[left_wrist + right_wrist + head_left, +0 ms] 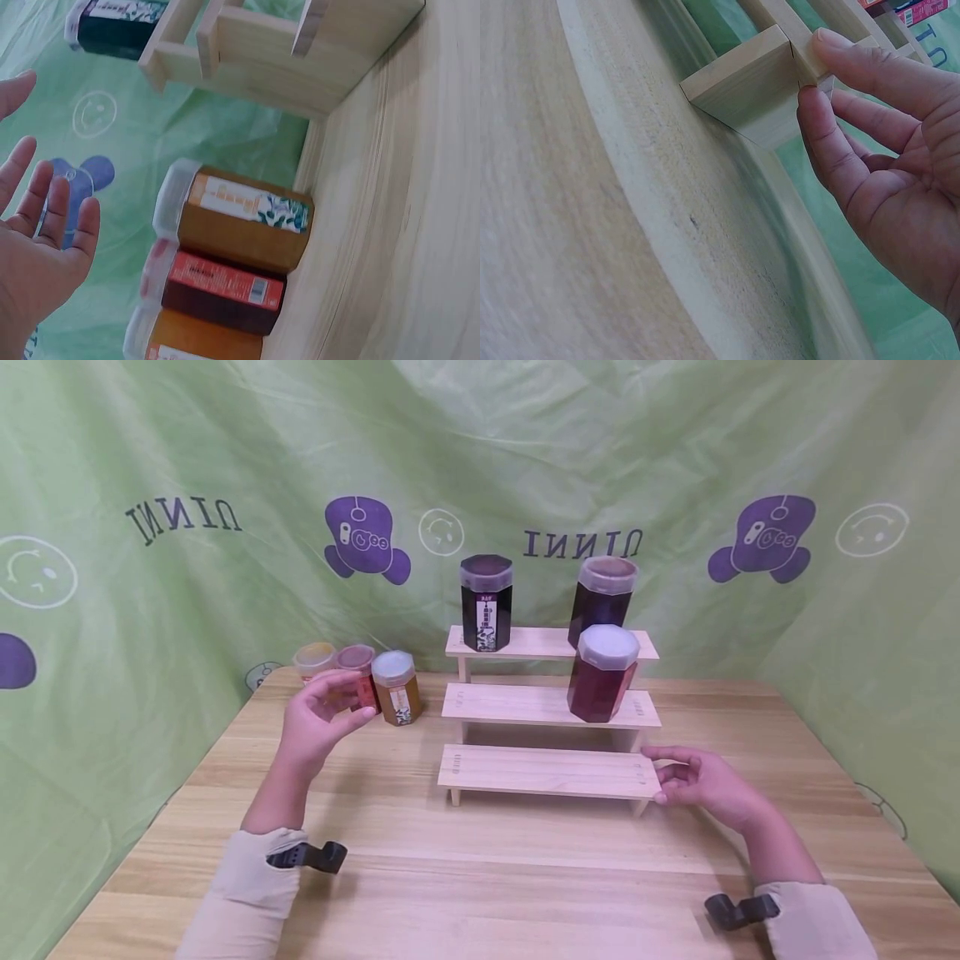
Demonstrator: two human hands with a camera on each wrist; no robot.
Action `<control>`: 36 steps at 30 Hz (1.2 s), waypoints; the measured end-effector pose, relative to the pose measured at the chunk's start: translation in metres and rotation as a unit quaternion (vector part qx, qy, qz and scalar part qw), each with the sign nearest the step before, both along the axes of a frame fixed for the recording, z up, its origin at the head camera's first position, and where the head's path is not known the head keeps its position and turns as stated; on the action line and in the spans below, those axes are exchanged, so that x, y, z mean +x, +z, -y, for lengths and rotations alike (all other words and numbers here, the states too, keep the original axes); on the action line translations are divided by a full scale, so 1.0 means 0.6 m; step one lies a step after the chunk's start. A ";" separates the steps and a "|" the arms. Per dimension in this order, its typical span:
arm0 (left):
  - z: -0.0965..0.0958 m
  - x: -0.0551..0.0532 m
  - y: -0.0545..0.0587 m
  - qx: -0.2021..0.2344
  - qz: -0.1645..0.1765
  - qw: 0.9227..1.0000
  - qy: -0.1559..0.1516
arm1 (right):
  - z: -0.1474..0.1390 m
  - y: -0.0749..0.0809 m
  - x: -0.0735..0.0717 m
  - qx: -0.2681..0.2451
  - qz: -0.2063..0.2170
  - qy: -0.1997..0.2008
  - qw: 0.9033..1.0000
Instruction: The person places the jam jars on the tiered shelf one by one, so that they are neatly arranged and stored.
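Note:
My left hand (318, 714) is raised at the left with its fingers spread, holding nothing. In the left wrist view it stands apart from three jars in a row: an amber honey-like jar (247, 229), a dark red jar (225, 292) and an orange-yellow jar (202, 334). My right hand (701, 785) pinches the right end of the bottom step of a three-step wooden display stand (547, 770), thumb and index fingertip at its corner. A red jar (600, 689) with a white lid stands on the middle step. Two dark jars, one left (486, 614) and one right (600, 602), occupy the top step.
The stand rests on a wood-grain table (480, 877). A green printed cloth (525, 460) hangs behind and along both sides. A black wrist strap (307, 857) with a camera is on the left cuff, another (742, 912) on the right.

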State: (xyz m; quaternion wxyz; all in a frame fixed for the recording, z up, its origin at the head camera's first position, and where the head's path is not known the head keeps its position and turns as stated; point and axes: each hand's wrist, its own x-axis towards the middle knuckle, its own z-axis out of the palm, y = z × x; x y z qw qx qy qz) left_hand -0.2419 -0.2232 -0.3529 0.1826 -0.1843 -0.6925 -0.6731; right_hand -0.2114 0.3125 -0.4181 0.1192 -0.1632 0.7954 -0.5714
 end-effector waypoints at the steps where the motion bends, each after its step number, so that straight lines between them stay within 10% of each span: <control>1: 0.003 0.000 0.001 0.002 0.004 1.000 0.003 | 0.000 0.000 0.000 0.000 -0.001 0.000 1.000; 17: 0.044 -0.016 -0.003 0.002 0.039 0.997 0.067 | 0.000 0.001 0.001 -0.003 -0.002 -0.001 1.000; 36: 0.084 -0.074 -0.020 -0.049 0.086 0.980 0.174 | -0.001 -0.002 -0.001 -0.002 -0.009 -0.003 1.000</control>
